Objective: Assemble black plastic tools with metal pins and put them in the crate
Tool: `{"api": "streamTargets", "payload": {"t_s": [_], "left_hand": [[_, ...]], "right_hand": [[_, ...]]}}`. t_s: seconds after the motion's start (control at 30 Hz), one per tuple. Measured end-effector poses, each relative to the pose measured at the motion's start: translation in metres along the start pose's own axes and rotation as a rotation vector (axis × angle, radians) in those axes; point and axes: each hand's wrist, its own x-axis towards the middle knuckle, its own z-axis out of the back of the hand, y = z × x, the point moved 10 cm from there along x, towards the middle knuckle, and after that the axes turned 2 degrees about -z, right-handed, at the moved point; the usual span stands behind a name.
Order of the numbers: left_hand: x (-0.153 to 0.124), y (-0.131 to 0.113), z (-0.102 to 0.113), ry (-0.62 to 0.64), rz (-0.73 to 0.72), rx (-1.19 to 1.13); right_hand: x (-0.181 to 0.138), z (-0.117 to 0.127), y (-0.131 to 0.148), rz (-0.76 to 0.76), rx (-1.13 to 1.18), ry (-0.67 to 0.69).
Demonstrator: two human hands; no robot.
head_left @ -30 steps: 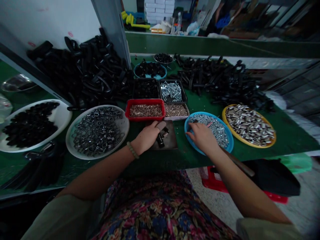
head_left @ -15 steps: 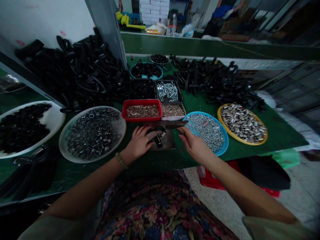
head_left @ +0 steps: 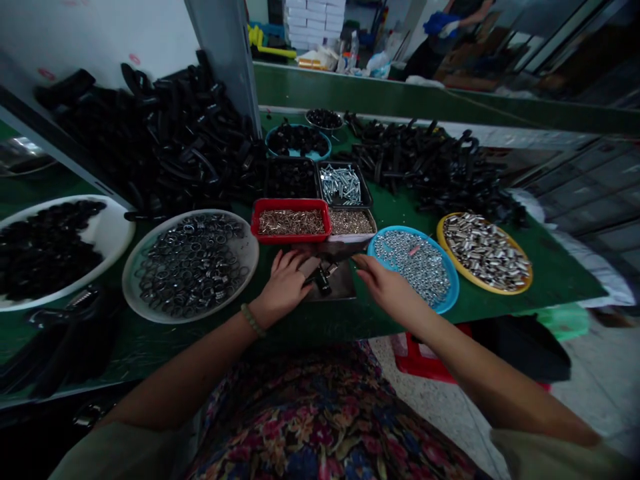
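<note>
Near the front edge of the green table, my left hand (head_left: 284,283) is closed on a black plastic part with shiny metal bits (head_left: 324,279), held over a flat metal plate (head_left: 345,288). Its exact kind is hard to make out. My right hand (head_left: 376,277) pinches the right end of a dark, long, flat piece (head_left: 345,254), which reaches left to the black part. Whether the two are joined I cannot tell. Just beyond stand a red tray of small pins (head_left: 327,222) and a white tray of small metal pieces (head_left: 374,222).
A bowl of metal rings (head_left: 131,283) lies left, a blue tray of small silver parts (head_left: 454,288) and a yellow tray of metal cylinders (head_left: 526,283) right. Behind are a black tray of screws (head_left: 369,193) and heaped black parts (head_left: 170,147). Another person (head_left: 450,27) stands beyond.
The dark flat piece sits slightly lower and closer to the black part, and my right fingers have moved with it. The whole view has shifted a little.
</note>
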Motion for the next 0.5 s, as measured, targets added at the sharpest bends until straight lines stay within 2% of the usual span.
{"api": "streamTargets", "payload": {"t_s": [0.1,0.17,0.23,0.3,0.37,0.43,0.5], "left_hand": [[-0.003,-0.013,-0.007,0.087,-0.051,0.065],[-0.001,-0.019,-0.009,0.138,-0.052,0.022],[0.007,-0.022,-0.001,0.117,-0.026,-0.111],[0.019,-0.021,0.007,0.062,0.014,-0.326],[0.028,-0.016,0.007,0.043,0.069,-0.506],[0.030,-0.008,-0.003,0.081,0.130,-0.482],[0.026,-0.001,-0.009,0.120,0.157,-0.265]], "right_hand": [[-0.021,0.016,-0.058,-0.200,-0.215,-0.164],[-0.035,0.019,-0.091,-0.298,-0.412,-0.193],[-0.037,0.020,-0.108,-0.296,-0.554,-0.194],[-0.023,0.027,-0.108,-0.220,-0.590,-0.233],[0.008,0.036,-0.093,-0.104,-0.521,-0.276],[0.053,0.034,-0.072,0.030,-0.409,-0.210],[0.099,0.020,-0.059,0.082,-0.396,-0.057]]}}
